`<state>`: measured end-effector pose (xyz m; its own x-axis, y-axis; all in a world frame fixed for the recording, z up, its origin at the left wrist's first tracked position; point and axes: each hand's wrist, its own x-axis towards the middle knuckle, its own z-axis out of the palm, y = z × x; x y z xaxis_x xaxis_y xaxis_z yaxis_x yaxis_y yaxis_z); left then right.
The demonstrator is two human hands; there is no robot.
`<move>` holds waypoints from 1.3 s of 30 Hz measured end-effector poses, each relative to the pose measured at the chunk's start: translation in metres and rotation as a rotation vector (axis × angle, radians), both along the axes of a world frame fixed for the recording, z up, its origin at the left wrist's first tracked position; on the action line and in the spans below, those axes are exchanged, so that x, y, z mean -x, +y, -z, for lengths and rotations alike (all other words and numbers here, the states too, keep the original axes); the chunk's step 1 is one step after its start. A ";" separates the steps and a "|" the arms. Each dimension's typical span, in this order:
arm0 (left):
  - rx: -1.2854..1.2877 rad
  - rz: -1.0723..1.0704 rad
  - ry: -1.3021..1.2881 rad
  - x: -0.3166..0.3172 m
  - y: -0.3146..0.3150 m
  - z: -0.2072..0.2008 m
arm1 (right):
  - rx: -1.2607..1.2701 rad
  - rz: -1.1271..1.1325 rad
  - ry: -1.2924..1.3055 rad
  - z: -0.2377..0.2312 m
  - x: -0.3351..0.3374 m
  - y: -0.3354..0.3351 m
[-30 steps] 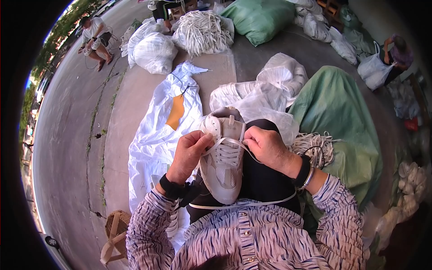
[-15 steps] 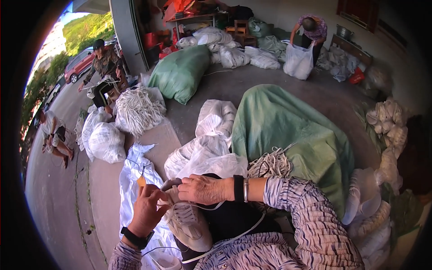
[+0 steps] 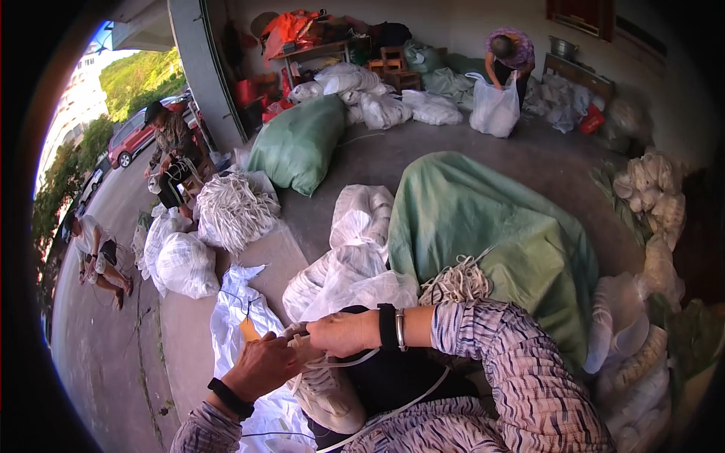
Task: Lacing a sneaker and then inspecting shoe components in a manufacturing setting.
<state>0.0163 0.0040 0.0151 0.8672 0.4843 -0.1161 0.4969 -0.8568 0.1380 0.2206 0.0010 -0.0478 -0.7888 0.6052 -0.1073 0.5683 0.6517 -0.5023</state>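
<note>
A white sneaker (image 3: pixel 326 396) rests on my lap, its toe toward me and its opening pointing away. My left hand (image 3: pixel 264 365) is closed at the sneaker's upper eyelets, pinching the white shoelace (image 3: pixel 411 390); the exact grip is partly hidden. Against the far end of the shoe, my right hand (image 3: pixel 343 334) is closed on its collar, with fingertips almost meeting the left ones. One loose length of lace loops out below my right wrist, and another trails across my lap. Beyond my left fingers shows an orange tag (image 3: pixel 248 330).
Ahead stands a large green cloth-covered heap (image 3: pixel 483 219) with a bundle of laces (image 3: pixel 457 283) against it. Clear bags of shoes (image 3: pixel 340 268) lie left of it. More laces (image 3: pixel 238 211) pile farther left. Another green sack (image 3: pixel 298 143) and three people are beyond.
My left hand has come in toward the right hand, and its fingers have closed down over the shoe's upper end. The head view has shifted slightly. The person at the far left bends lower.
</note>
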 end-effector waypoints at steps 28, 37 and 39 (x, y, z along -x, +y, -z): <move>1.018 -0.713 -1.208 0.014 -0.009 0.071 | 0.782 0.533 0.881 0.013 0.051 -0.009; 0.998 -0.404 -1.108 0.003 -0.010 0.039 | 0.308 0.105 1.144 -0.115 -0.011 -0.018; 1.079 -0.321 -0.977 0.006 -0.013 0.029 | 0.386 0.176 1.190 -0.114 -0.010 -0.015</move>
<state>0.0099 -0.0091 -0.0136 0.6875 0.7260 0.0161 -0.0210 -0.0023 0.9998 0.2309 -0.0143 0.0663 -0.4307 0.7992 0.4193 -0.3017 0.3104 -0.9015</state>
